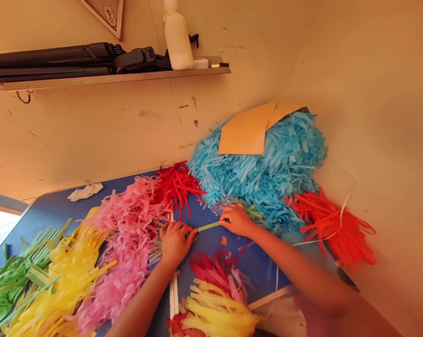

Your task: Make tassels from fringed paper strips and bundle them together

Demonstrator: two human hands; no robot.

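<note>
A narrow green paper strip (208,227) is stretched between my two hands over the blue table (197,213). My left hand (177,241) pinches one end, its fingers curled close to the pink shredded paper (127,229). At the other end, my right hand (237,220) has thumb and fingers closed on the strip, just in front of the big blue shredded heap (260,173). Below the hands lies a fringed bundle of yellow strips (218,306) with red strips (211,271) behind it. Part of the strip is hidden inside my left fingers.
Yellow strips (64,271) and green strips (8,290) cover the left side. Red strips lie behind (179,185) and at the right (338,224), where a white cord (343,210) hangs. Orange card (246,131) tops the blue heap. A wall shelf (127,78) carries a white bottle (178,40).
</note>
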